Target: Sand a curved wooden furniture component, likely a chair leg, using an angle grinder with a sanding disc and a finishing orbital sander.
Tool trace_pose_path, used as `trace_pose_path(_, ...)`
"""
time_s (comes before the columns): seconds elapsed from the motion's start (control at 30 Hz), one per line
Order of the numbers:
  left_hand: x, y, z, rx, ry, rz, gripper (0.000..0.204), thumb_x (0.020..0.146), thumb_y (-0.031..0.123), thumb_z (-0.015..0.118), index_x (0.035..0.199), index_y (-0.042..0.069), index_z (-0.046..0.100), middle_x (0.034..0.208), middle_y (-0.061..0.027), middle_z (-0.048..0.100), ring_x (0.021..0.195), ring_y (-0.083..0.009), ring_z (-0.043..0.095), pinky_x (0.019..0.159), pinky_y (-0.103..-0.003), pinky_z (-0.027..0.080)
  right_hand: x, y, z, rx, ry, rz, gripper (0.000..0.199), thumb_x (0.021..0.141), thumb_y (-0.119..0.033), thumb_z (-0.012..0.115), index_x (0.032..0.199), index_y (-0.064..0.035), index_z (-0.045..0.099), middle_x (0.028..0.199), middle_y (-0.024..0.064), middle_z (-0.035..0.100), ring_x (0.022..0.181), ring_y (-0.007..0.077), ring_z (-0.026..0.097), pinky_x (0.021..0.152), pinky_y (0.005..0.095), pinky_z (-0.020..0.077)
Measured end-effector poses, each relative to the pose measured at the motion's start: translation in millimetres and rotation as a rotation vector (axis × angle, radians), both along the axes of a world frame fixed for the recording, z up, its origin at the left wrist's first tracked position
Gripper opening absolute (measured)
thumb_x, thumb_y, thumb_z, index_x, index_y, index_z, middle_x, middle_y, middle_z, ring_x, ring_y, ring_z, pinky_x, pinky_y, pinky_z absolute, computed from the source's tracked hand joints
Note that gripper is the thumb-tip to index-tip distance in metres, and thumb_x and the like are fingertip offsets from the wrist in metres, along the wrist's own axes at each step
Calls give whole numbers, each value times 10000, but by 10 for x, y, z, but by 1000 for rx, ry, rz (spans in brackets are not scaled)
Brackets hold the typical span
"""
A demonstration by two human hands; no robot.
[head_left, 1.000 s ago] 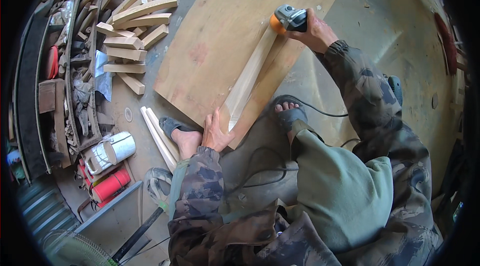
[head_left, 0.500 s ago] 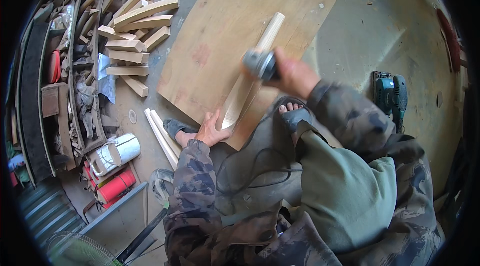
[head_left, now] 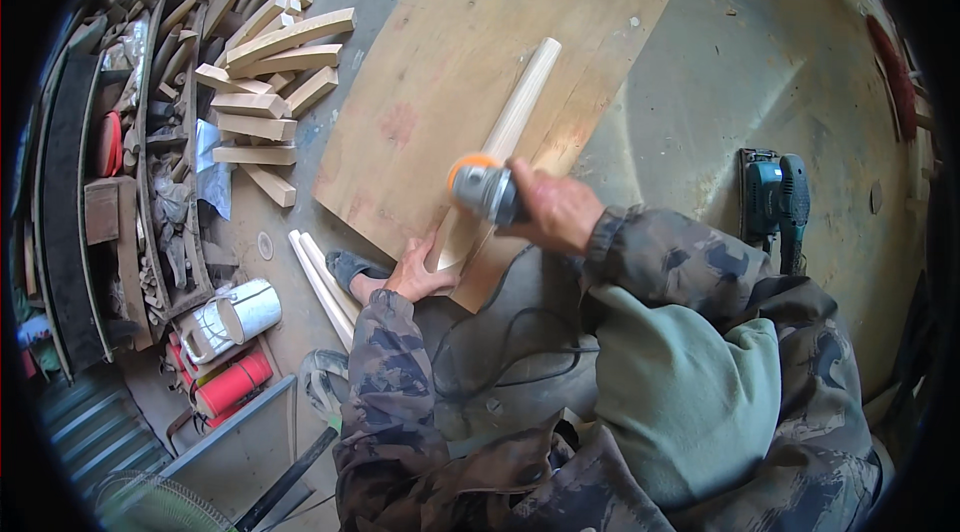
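Note:
A pale, tapered wooden bar [head_left: 522,97] lies slantwise on a plywood board [head_left: 390,62]. At its near end, my left hand [head_left: 416,270] grips it, thumb on one side and fingers on the other. My right hand [head_left: 557,207] is closed round an angle grinder [head_left: 492,194] with an orange disc [head_left: 462,169]. The grinder is over the bar's middle, hiding part of it. Whether the disc touches the wood I cannot tell.
Cut wooden blocks [head_left: 290,37] lie piled left of the board, beside racks of scrap. Two slim pale bars [head_left: 322,282] lie near my foot. A green sander [head_left: 775,197] sits on the right. A black cable [head_left: 520,362] loops below. A white can [head_left: 250,310] stands lower left.
My right hand has brought the grinder down and left along the bar, toward my left hand. My left hand stays at the near end. My right foot is now hidden behind my arm.

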State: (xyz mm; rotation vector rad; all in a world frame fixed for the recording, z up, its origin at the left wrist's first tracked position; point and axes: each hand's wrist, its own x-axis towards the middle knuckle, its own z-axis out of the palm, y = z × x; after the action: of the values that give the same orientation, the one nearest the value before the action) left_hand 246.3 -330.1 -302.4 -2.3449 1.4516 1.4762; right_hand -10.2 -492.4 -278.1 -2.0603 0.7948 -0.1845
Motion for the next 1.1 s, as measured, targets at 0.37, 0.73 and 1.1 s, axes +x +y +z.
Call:
trace_pose_path(0.37, 193, 36, -100, -35, 167, 9, 1034, 584, 359, 786, 1481, 106, 340, 1140, -169, 498, 1125, -294, 514, 985, -355, 395, -487, -1593, -238, -159, 76, -454, 761, 719, -531, 754, 1126, 17, 418, 1024, 274, 627, 968, 405, 628, 809, 436, 504)
trace_pose_path(0.73, 125, 522, -83, -219, 255, 330, 535, 823, 180, 730, 1275, -38, 547, 1105, -139, 671, 978, -144, 638, 825, -272, 500, -566, -792, 213, 99, -53, -469, 754, 737, -486, 777, 1193, 23, 460, 1024, 232, 642, 983, 337, 643, 836, 399, 505)
trace_pose_path(1.1, -431, 339, 56, -361, -222, 142, 475, 680, 331, 801, 999, 35, 610, 860, -207, 680, 856, -364, 672, 717, -426, 535, -547, -399, 228, 116, -72, -309, 706, 766, -429, 763, 1224, -28, 405, 981, 233, 642, 935, 370, 650, 805, 423, 510)
